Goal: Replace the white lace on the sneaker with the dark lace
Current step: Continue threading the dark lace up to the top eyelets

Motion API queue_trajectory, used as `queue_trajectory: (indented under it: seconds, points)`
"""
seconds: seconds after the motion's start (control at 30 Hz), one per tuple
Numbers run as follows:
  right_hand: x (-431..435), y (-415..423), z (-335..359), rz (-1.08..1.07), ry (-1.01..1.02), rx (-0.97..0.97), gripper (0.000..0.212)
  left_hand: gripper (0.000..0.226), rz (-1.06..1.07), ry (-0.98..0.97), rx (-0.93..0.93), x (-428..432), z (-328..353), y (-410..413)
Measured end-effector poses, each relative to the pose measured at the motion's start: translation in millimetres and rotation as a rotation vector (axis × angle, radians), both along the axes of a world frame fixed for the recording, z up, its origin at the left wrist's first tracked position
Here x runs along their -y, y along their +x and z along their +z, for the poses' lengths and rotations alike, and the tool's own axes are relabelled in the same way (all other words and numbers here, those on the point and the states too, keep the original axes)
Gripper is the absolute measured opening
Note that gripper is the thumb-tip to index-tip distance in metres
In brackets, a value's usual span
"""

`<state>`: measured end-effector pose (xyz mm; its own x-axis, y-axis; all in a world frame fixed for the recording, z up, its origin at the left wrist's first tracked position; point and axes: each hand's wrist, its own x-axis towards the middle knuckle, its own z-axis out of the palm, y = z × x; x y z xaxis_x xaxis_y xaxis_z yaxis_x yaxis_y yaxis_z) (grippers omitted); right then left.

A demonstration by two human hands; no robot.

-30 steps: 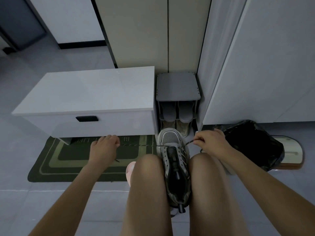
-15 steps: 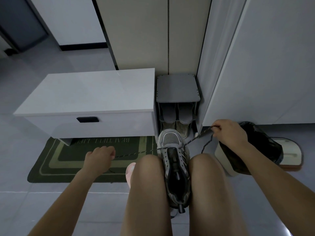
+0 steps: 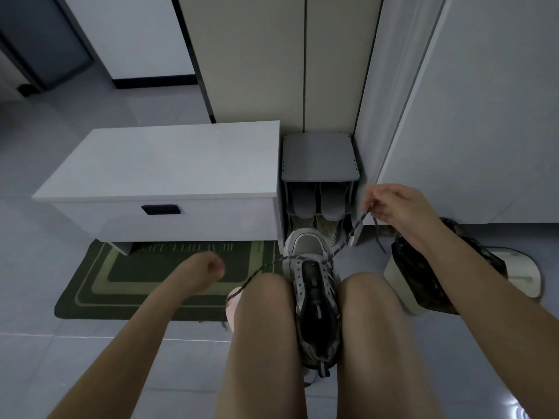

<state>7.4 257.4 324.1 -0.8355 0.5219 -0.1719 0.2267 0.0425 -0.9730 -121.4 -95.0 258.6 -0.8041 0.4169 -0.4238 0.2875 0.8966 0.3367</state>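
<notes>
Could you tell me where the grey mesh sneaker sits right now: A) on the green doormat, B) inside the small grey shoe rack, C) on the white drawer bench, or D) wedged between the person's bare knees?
D: the grey mesh sneaker is wedged between the bare knees, while the right hand pinches its dark speckled lace.
</notes>
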Motion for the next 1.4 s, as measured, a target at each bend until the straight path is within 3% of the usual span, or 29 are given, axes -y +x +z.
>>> queue_trajectory:
  seconds: [0.1, 0.27, 0.33, 0.43, 0.5, 0.67, 0.8, 1.0, 1.17, 1.3, 1.4]
  points:
    - [13, -11, 28, 0.007, -0.064, -0.098, 0.020, 0.022, -0.038, 0.277, -0.089, -53, 41, 7]
    - [37, -30, 77, 0.156, 0.035, -0.171, 0.015, 0.050, -0.241, 0.631, -0.269, -148, 106, 18]
    - [47, -33, 96, 0.232, 0.098, -0.194, 0.013, 0.045, -0.268, 0.702, -0.316, -174, 121, 16]
    - [51, -36, 114, 0.254, 0.207, -0.235, 0.011, 0.011, -0.218, 0.820, -0.237, -183, 126, 11]
    - [48, -38, 119, 0.225, 0.269, -0.261, 0.011, 0.020, -0.183, 0.892, -0.155, -173, 121, 7]
    - [41, -41, 108, 0.140, 0.282, -0.248, 0.012, 0.025, -0.016, 0.906, 0.129, -137, 99, 6]
    - [39, -43, 98, 0.077, 0.267, -0.242, 0.018, 0.027, 0.035, 0.807, 0.300, -111, 77, 5]
    - [44, -46, 100, 0.062, 0.218, -0.269, 0.016, 0.023, 0.025, 0.526, 0.324, -78, 44, 8]
    - [82, -51, 90, 0.368, 0.291, -0.172, 0.013, 0.024, -0.174, 0.329, 0.210, -68, 36, 24]
    - [118, -53, 56, 0.656, 0.527, -0.015, 0.015, 0.022, -0.022, 0.426, 0.428, -58, 34, 52]
    - [122, -52, 36, 0.728, 0.587, -0.006, 0.019, 0.017, 0.217, 0.709, 0.683, -43, 25, 68]
